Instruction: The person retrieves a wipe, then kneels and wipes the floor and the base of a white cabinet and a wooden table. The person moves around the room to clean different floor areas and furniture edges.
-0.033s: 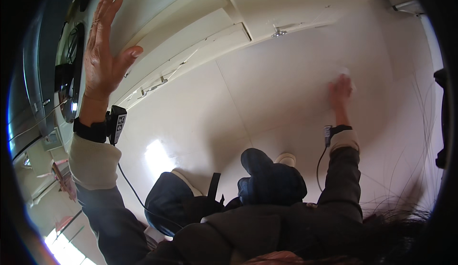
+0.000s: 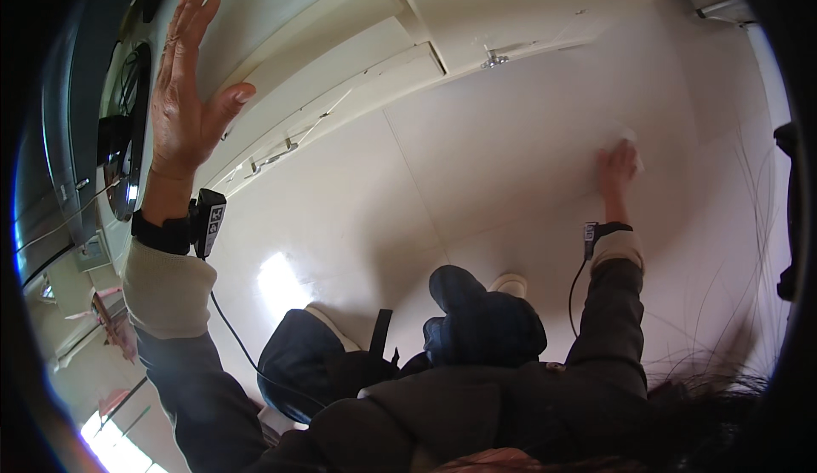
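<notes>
My left hand [image 2: 180,111] is raised at the far left, its fingers stretched up and the thumb held apart; it holds nothing. It is close to a white furniture edge, and I cannot tell whether it touches it. Far to the right, my right hand [image 2: 616,171] reaches down to the pale floor [image 2: 502,158]. Its fingers are bent over a small white wipe or cloth [image 2: 631,139], pressed against the floor. Most of the cloth is hidden under the hand, which is somewhat blurred.
White cabinet fronts [image 2: 477,5] with metal hinges [image 2: 494,58] run along the far side. Beside my left hand is a dark round-edged object [image 2: 128,132] with cables. My knees and pale shoes [image 2: 509,285] are at the bottom middle. Cables hang from both wrist devices.
My right hand has slid a little to the right and nearer to me, with the white cloth under it. My left hand stays in place.
</notes>
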A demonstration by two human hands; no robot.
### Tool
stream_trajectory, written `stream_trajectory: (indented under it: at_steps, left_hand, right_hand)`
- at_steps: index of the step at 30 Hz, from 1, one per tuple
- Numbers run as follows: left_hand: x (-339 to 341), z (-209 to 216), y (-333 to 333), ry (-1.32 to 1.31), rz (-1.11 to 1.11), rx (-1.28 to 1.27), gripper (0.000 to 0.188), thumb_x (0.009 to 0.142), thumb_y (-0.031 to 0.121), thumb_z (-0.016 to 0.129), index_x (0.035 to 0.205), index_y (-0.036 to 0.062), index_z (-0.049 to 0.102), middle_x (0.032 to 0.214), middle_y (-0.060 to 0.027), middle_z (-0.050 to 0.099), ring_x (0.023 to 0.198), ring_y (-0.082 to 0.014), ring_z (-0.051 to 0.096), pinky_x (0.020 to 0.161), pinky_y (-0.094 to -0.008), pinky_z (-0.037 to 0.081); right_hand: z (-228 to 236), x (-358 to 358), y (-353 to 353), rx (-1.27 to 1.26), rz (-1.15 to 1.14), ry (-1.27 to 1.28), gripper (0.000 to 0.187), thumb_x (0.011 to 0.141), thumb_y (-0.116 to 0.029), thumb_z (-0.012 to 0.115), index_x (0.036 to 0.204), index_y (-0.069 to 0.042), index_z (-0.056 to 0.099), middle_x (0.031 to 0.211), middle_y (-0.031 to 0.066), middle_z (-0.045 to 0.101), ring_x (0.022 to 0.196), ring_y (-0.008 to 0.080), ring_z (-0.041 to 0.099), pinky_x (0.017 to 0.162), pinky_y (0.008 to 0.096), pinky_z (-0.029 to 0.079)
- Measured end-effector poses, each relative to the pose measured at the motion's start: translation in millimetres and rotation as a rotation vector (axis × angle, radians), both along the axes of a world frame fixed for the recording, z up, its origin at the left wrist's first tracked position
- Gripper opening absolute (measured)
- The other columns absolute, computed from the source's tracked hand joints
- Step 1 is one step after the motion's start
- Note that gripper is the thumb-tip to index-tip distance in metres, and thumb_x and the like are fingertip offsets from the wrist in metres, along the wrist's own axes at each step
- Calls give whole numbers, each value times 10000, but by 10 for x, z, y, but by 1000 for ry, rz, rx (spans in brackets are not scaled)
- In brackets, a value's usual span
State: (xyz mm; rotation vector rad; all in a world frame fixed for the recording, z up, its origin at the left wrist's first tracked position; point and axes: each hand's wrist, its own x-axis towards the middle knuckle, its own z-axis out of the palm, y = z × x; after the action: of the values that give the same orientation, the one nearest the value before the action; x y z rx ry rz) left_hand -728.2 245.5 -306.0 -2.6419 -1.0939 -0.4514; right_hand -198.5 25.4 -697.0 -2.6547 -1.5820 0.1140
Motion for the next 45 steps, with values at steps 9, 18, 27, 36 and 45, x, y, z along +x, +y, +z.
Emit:
stream_trajectory:
  at_steps: [9,18,27,36,45]
  left_hand:
    - [-18,-10,-37,-73,13,-45,886,731,798,379,1414,238,308,1462,-95,315,1354,-288,292,1046,-542,305]
    - [-137,58,86,6,-265,37,833,827,535,579,1439,89,232,1398,-207,378,1328,-363,311,1069,-460,270]
    - [-73,103,26,-42,-175,-77,825,834,540,569,1417,39,270,1418,-227,337,1322,-357,321,1061,-445,287]
    - [-74,6,-25,6,15,-46,841,796,747,367,1411,176,317,1470,-89,298,1354,-305,283,1060,-506,307]
    - [415,254,-91,56,-24,-18,941,735,811,317,1412,157,314,1482,-116,263,1379,-325,216,1099,-508,216]
  right_hand:
    - [-194,-1085,862,-73,98,-48,788,869,-555,446,1410,-8,276,1483,190,222,1394,342,137,1084,541,153]
    - [143,-3725,399,101,1176,388,833,769,-609,540,1359,-41,384,1415,143,359,1356,302,254,1095,525,161]
    - [205,-3761,-860,-178,1854,550,756,784,-568,545,1328,-56,428,1441,99,343,1363,249,255,1119,465,150]
    - [139,-731,-728,-36,535,168,665,897,-455,475,1434,-123,267,1490,132,235,1394,287,167,1108,505,122]
    - [17,803,-714,-78,-675,52,691,914,-503,390,1431,-64,257,1492,161,228,1388,337,164,1092,526,117]
